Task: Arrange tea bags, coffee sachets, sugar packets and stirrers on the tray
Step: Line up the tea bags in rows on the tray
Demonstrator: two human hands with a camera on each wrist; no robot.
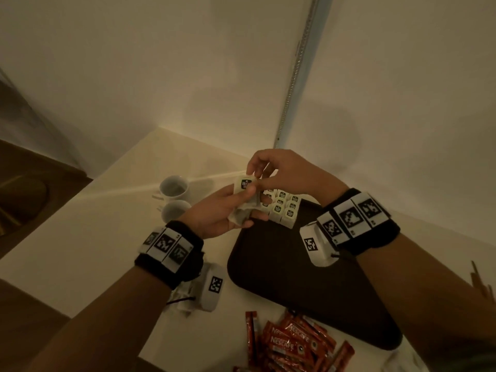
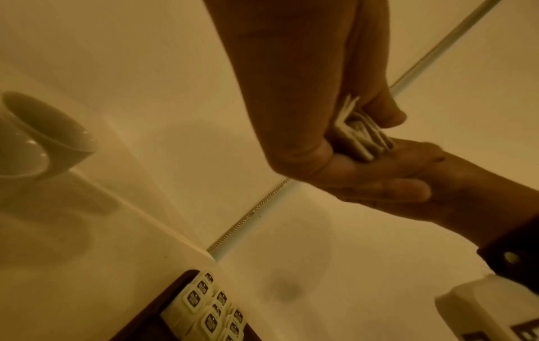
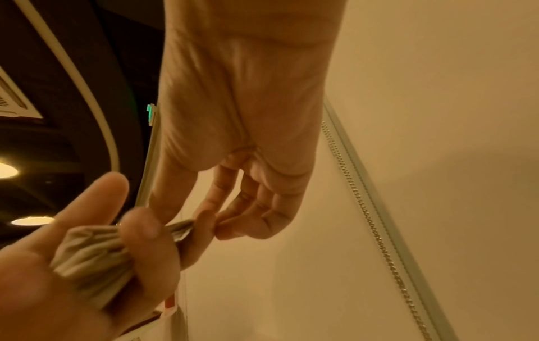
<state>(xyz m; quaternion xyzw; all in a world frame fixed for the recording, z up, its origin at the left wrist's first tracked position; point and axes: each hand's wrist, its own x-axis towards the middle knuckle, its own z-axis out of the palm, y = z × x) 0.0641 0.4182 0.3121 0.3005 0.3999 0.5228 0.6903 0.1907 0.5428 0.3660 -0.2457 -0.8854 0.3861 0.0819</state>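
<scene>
My left hand [image 1: 228, 210] hovers over the far left corner of the dark tray [image 1: 295, 277] and grips a small bunch of white tea bags [image 1: 241, 213], seen edge-on in the left wrist view [image 2: 358, 136]. My right hand [image 1: 255, 174] pinches the topmost tea bag [image 1: 244, 183] of that bunch between thumb and forefinger. Several tea bags [image 1: 283, 208] stand in neat rows at the tray's far corner [image 2: 210, 311]. Red coffee sachets [image 1: 292, 342] lie in a loose heap on the table near the tray's front edge. Brown stirrers [image 1: 480, 280] lie at the far right.
Two white cups [image 1: 174, 187] stand on the table left of the tray, one showing in the left wrist view [image 2: 43, 138]. A wall corner with a metal strip [image 1: 295, 76] rises right behind the table. Most of the tray's surface is bare.
</scene>
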